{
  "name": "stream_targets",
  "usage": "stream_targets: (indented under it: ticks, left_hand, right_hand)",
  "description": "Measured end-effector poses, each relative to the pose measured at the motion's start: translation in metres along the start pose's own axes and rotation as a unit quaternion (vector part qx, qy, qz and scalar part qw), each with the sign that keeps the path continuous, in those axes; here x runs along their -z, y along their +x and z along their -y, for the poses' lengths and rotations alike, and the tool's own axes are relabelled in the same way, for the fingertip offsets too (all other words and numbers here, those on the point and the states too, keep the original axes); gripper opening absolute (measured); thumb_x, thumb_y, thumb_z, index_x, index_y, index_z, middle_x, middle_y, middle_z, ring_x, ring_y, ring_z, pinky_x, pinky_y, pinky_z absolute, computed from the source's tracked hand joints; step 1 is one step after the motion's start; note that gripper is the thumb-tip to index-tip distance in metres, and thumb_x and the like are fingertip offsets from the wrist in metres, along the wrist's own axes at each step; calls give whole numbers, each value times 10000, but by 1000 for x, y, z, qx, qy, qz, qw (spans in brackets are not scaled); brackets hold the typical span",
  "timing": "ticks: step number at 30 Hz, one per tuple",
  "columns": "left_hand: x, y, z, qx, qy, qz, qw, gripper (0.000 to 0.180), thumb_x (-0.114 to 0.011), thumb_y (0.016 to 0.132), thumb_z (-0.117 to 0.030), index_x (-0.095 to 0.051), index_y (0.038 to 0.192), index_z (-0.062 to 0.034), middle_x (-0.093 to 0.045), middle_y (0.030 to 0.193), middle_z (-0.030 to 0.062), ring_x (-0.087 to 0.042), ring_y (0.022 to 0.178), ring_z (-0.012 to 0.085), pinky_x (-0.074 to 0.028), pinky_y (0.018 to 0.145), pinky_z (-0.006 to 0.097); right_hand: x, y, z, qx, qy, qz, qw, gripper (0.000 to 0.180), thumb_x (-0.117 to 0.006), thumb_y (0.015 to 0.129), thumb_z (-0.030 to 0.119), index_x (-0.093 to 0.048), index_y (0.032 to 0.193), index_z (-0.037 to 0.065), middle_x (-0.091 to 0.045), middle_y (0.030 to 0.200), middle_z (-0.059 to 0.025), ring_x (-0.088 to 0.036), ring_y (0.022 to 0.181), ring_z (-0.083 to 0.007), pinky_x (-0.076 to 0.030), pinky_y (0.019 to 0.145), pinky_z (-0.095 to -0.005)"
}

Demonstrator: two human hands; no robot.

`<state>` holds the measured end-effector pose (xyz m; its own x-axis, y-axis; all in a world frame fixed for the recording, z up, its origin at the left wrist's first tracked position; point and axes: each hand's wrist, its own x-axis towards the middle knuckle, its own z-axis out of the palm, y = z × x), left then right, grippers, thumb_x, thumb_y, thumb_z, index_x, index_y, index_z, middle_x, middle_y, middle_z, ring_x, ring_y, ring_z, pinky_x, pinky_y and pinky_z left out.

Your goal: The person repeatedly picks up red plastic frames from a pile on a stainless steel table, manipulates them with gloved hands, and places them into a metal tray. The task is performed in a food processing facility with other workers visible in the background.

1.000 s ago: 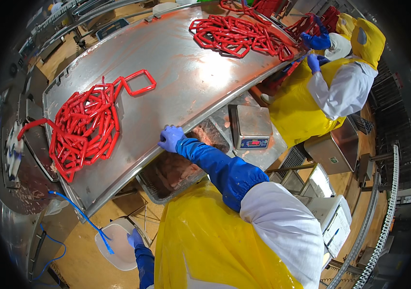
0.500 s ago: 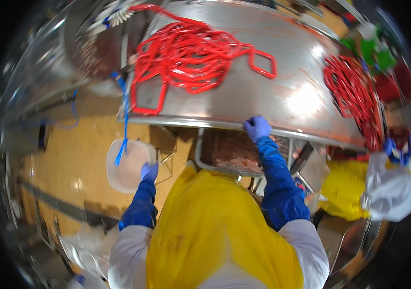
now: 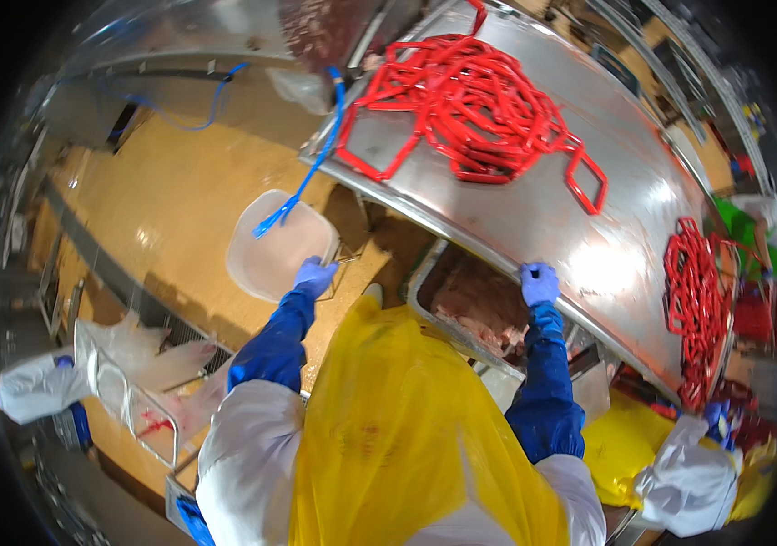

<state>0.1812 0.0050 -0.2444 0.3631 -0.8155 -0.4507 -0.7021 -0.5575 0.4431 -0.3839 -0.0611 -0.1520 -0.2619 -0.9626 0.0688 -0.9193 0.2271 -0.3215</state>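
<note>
My left hand point(image 3: 316, 277), in a purple glove, overlaps the rim of a white plastic tub point(image 3: 252, 273) at left. Its fingers are loosely bent and apart, with nothing visible in them; contact with the rim is unclear. My right hand point(image 3: 539, 284), also purple-gloved, is curled closed at the near edge of a steel table point(image 3: 498, 246). A small dark spot shows in its curl, but what it holds, if anything, cannot be made out. Left of my right forearm stands a grey bin point(image 3: 418, 291) with pale pink meat point(image 3: 470, 309) inside.
Red linked chains lie on the table, one large heap point(image 3: 479, 109) and another pile point(image 3: 698, 300) at right. A blue strap point(image 3: 325, 150) hangs from the table's left corner. Clear plastic sheeting point(image 3: 143, 364) covers a metal frame at left. Two people in white sleeves point(image 3: 43, 389) point(image 3: 689, 473) stand at the sides.
The view has turned left, so the table now slants down to the right. Both hands keep roughly their places by the tub and the table edge. The plastic-covered frame shows more fully.
</note>
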Motion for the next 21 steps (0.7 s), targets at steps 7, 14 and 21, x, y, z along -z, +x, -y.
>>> stream_targets:
  ticks: [7,14,21]
  left_hand:
    - [39,45,65,131,-692,225,673,363,-565,1039,-420,-567,765,-182,-545,623,-51,-514,565,103,-430,538,298]
    - [143,-149,-178,-207,-427,572,669,507,-702,941,-428,-660,1139,37,-700,1008,138,-704,942,267,-580,843,384]
    - [130,-121,-133,-136,-367,370,842,441,-675,999,-337,-632,1220,43,-713,1081,137,-702,976,231,-551,865,375]
  right_hand:
    - [-4,-29,81,99,169,92,976,160,-651,824,211,-776,835,112,-729,798,-160,-708,751,-350,-575,732,-456]
    - [6,-88,230,128,379,459,793,276,-725,903,312,-757,1088,109,-765,957,-117,-714,865,-226,-568,821,-397]
    - [71,-230,53,-17,547,554,627,617,-459,1096,485,-468,1544,62,-479,1565,-153,-393,1475,-274,-236,1253,-393]
